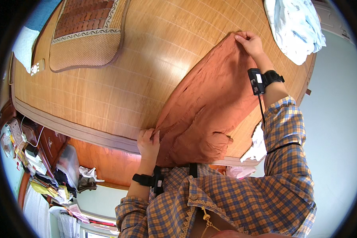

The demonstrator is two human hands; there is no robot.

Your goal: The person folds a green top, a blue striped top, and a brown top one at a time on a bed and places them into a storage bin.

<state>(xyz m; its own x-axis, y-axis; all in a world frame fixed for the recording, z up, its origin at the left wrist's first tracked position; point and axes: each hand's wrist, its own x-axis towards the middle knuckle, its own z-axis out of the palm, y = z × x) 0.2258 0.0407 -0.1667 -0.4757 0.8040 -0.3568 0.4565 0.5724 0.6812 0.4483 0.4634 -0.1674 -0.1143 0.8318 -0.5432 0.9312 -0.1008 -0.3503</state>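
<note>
A rust-orange cloth garment (pixel 208 98) lies stretched out on the bamboo mat (pixel 107 95) of the bed, its near end hanging at the bed's edge by my body. My left hand (pixel 148 145) pinches the garment's near left edge between thumb and fingers. At the far right corner, my right hand (pixel 250 44) grips the cloth in the same pinching way. The long edge between both hands runs fairly straight, while the right part is wrinkled, with a bunched, sleeve-like piece near my waist. Each wrist wears a strapped black device, the right one with a cable.
A woven pillow mat (pixel 83 50) with brown tiles lies at the far left, near a remote control (pixel 37 67). Pale blue and white fabric (pixel 297 32) is heaped at the far right. White cloth (pixel 255 145) lies by the near right edge. Left of the bed stands a clear plastic bin (pixel 68 163).
</note>
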